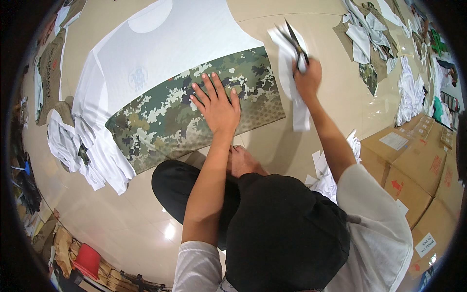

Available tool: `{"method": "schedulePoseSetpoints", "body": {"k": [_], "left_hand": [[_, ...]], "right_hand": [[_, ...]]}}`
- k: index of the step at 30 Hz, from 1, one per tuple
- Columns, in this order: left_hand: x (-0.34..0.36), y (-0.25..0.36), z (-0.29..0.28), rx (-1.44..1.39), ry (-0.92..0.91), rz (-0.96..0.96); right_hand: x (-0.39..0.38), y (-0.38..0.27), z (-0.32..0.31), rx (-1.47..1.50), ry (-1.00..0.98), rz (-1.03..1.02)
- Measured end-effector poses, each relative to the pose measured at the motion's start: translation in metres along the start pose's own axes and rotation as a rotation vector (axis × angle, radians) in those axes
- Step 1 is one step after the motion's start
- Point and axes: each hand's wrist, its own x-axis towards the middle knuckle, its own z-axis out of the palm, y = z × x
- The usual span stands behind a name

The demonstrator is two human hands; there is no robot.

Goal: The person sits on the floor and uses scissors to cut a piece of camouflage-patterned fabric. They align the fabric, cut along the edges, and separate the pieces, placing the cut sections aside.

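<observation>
My left hand (218, 108) lies flat with fingers spread on a camouflage fabric panel (165, 112) in green, brown and pale tones. Beyond that panel, and meeting its far edge, is a large white fabric piece (175, 41) with a curved, neckline-like cut-out. My right hand (308, 80) grips a pair of dark-handled scissors (296, 43), their blades pointing away from me. A long white strip (297, 109) runs under or beside that hand, just off the panel's right edge; whether the fingers also hold it I cannot tell.
Crumpled white cloth (92, 151) lies at the left. Fabric scraps (365, 36) are scattered at the far right. Stacked cardboard boxes (406, 158) stand on the right, and a red container (87, 260) at the lower left. My bare foot (245, 161) rests close to the panel's near edge.
</observation>
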Motion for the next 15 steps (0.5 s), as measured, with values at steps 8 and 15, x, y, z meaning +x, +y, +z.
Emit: {"method": "schedulePoseSetpoints", "body": {"k": [8,15], "left_hand": [[0.003,-0.006,0.001,-0.053,0.015,0.023],[0.009,-0.005,-0.044,-0.283,-0.167,0.129]], "right_hand": [[-0.289,0.06,-0.206,-0.123,-0.416,0.352],[-0.371,0.052,-0.27,0.001,-0.384,0.447]]}}
